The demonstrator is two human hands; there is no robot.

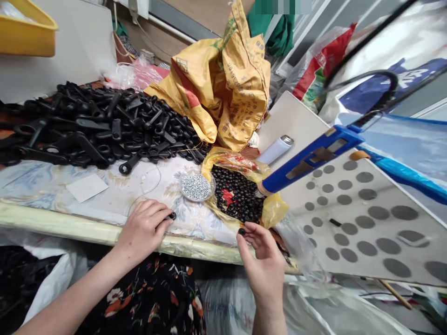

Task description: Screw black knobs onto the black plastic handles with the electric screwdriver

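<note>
My left hand [148, 225] is closed above the table's front edge, thumb and fingers pinching a small black wheel-like part [172, 215]. Farther right, my right hand [261, 253] pinches another small black round part [241, 231] between thumb and forefinger. Just beyond it lies a yellow plastic bag [275, 209] rolled open around many black round parts [240, 186], with red print showing among them. Between the hands and slightly farther back stands a clear round dish [182, 190] of small silver screws or pins [196, 186].
Black plastic arm-shaped pieces [101, 125] are heaped at the back left, near a white card [87, 187]. A yellow woven sack [240, 93] stands behind. A blue power screwdriver [310, 158] slants in from the right on a cable, before a perforated white panel [363, 218].
</note>
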